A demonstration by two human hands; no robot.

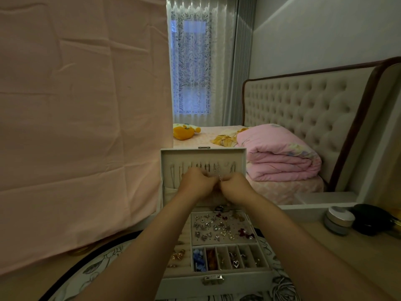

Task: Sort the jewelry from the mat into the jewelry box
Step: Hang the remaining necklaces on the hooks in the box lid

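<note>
We're pinching a silver chain [219, 173] with the right hand [235, 187] at the jewelry box lid [168, 158]. The left hand [197, 183] is curling alongside, and we cannot tell its grip.

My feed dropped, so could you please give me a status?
Left hand and right hand hold chain at lid. Box open. Nothing blocking.

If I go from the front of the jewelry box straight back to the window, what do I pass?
Front latch, small compartments, earring panel, left hand and right hand pinching a necklace chain, open lid, bed, curtained window.
</note>
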